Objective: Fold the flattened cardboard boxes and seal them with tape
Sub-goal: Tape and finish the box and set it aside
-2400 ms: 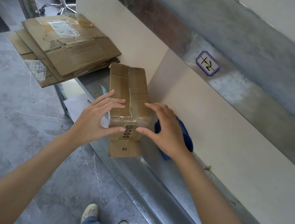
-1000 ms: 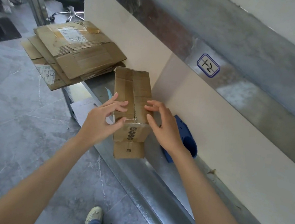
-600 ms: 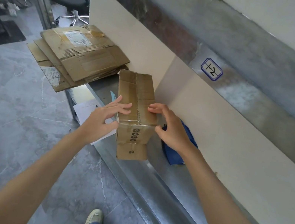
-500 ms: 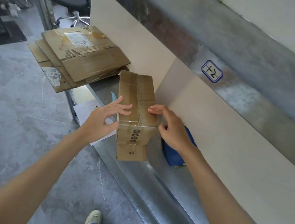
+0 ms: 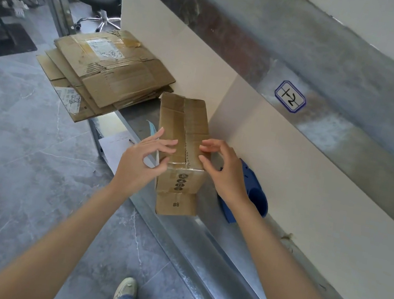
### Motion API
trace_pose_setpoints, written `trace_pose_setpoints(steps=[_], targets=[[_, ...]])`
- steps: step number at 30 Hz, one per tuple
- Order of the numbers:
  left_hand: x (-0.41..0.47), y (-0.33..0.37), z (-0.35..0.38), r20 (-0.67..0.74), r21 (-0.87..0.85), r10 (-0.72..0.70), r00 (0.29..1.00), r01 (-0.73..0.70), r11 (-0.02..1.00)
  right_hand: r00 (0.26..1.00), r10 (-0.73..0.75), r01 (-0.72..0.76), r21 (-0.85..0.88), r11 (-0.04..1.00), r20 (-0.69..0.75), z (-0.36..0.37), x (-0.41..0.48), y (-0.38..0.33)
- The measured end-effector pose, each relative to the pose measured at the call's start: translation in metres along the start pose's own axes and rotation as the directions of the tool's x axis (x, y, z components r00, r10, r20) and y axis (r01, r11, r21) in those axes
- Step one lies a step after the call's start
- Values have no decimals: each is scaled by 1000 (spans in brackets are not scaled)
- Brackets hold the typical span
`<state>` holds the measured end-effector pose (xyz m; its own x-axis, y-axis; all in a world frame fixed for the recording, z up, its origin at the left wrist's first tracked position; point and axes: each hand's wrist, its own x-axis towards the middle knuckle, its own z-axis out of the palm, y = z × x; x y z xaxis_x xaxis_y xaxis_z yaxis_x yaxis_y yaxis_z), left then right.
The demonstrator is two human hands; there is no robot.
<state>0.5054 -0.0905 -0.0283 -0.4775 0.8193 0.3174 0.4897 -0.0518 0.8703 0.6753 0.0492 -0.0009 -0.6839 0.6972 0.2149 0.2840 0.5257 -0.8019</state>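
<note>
A loose stack of flattened brown cardboard boxes [image 5: 104, 73], at least three sheets though the exact count cannot be told, overhangs the far left end of the grey metal bench [image 5: 203, 231]. Nearer the person, one folded brown cardboard box [image 5: 183, 131] rests on that bench, its long axis running away from the body toward the stack, its two top flaps meeting along a centre seam and a small flap marked "#8" hanging off the near end. The left hand [image 5: 142, 163] rests its spread fingers on the left flap; the right hand [image 5: 223, 172] presses the right flap, fingers curled, neither clamped around anything. Both hands sit equally near the box's close end. One blue plastic object [image 5: 252, 195], likely the tape dispenser, lies just beside the right wrist, making that hand the natural one to reach for it.
</note>
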Motion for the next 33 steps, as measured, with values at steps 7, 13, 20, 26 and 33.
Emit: trace_pose_setpoints(steps=[7, 13, 20, 26, 33], targets=[[6, -1, -22, 158, 105, 35, 987, -53, 993, 971, -16, 60, -177, 982, 239, -22, 2, 4], [3, -4, -17, 111, 203, 147, 983, -167, 965, 960, -133, 198, -259, 945, 247, -20, -3, 9], [-6, 8, -2, 10, 191, 113, 994, -113, 975, 976, -115, 168, -310, 936, 183, -6, -7, 3], [-5, 26, 18, -202, 311, -18, 979, 82, 947, 998, -47, 57, -320, 946, 37, 8, -1, -14], [-2, 23, 22, -220, 303, -19, 975, 87, 949, 993, 57, -82, -256, 963, -104, 22, 0, -16]])
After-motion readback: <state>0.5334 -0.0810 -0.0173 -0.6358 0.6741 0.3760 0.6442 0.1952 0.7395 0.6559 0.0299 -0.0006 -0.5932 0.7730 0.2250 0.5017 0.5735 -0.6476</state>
